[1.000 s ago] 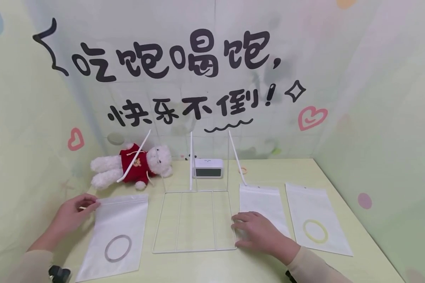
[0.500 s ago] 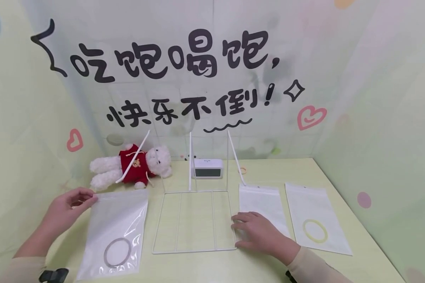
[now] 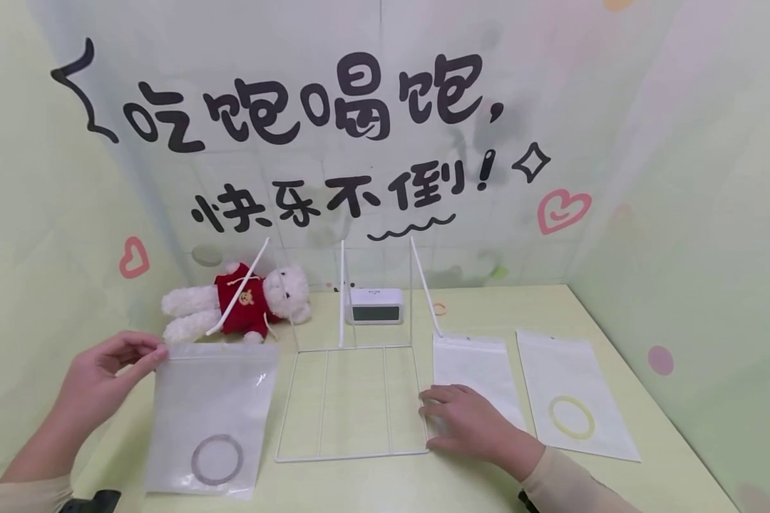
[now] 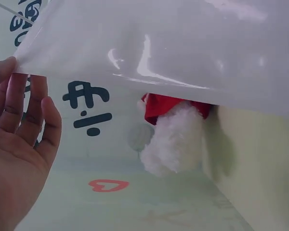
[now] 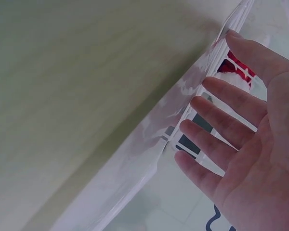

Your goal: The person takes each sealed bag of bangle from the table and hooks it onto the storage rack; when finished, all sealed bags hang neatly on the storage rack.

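Observation:
In the head view, my left hand pinches the upper left corner of a white zip bag marked with a grey ring. The left wrist view shows the same bag hanging from thumb and fingertips. My right hand lies at the right edge of a white wire rack, its fingertips at the wire. In the right wrist view, the right hand's fingers are spread and fairly straight. Part of a second white bag is hidden behind that hand.
A third white bag with a yellow ring lies at the right. White rods rise from the rack. Behind it stand a white digital clock and a plush bear in a red top, lying on its side. Printed walls enclose the table.
My left hand has risen and shifted left, lifting the top of the grey-ringed bag and tilting it up from the table. The right hand stays at the rack.

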Demonstrator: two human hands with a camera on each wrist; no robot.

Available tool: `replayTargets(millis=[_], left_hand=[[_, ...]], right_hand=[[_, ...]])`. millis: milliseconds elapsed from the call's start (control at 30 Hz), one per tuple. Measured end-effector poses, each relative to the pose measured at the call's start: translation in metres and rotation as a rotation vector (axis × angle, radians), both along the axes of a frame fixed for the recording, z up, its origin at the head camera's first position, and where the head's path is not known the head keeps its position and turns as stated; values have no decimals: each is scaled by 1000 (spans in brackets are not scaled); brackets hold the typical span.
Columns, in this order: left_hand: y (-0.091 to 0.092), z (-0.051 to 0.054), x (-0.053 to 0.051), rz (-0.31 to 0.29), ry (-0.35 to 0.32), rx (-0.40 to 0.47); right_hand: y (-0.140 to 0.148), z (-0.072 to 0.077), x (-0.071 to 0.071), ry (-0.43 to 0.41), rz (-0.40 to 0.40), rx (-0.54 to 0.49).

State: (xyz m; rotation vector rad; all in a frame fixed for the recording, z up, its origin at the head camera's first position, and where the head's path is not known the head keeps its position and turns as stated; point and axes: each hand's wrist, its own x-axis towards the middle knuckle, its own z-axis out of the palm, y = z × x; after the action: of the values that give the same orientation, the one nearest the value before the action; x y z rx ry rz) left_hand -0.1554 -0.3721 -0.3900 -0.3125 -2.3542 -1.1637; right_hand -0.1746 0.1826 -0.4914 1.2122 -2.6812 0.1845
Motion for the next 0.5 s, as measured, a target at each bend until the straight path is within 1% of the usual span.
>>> replayTargets(millis=[67, 133, 267, 300, 400, 433, 500], left_hand=[[6, 8, 4, -19, 22, 16], [11, 15, 9, -51, 41, 42], [21, 28, 16, -159, 74, 139], [23, 30, 18, -189, 86, 163], [30, 37, 22, -308, 139, 247], [32, 39, 24, -344, 164, 267], [36, 44, 25, -438, 217, 317]], right_hand=[[0, 0, 0, 5, 3, 1], [0, 1, 0, 4, 5, -2], [1, 2, 0, -4, 5, -5], [1, 2, 0, -10, 3, -5], [3, 3, -1, -26, -1, 2], [3, 4, -1, -28, 0, 6], [3, 4, -2, -31, -1, 11]])
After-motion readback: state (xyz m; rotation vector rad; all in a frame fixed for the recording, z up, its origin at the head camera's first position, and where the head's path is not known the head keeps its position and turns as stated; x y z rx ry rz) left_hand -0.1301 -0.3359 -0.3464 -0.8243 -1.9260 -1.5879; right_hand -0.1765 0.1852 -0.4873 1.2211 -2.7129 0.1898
